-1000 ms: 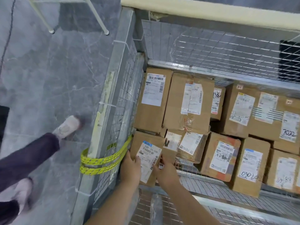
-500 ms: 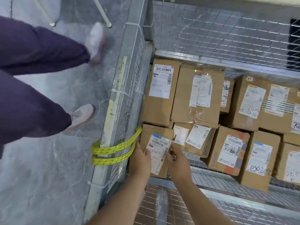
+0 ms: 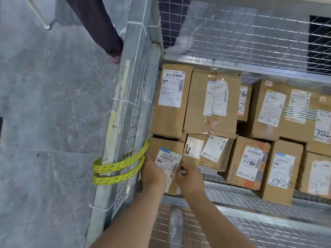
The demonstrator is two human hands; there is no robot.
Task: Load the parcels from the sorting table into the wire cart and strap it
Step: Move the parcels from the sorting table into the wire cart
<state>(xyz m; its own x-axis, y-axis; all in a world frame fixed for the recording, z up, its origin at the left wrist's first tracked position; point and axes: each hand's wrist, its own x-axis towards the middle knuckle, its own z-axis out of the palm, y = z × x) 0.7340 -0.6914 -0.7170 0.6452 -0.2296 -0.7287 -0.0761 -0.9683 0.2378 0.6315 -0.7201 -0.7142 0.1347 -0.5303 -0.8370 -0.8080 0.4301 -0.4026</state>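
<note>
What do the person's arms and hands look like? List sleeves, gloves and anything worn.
Both forearms are bare to the frame's edge: no sleeves, watch or wristband. The left hand wears no glove. The right hand is gloveless too, with a small dark band on one finger, seemingly a ring.

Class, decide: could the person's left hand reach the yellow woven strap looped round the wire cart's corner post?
Probably yes. The left hand sits right beside the yellow woven strap at the wire cart's mesh, nothing between them; but it grips a brown cardboard parcel and must let go first.
</note>
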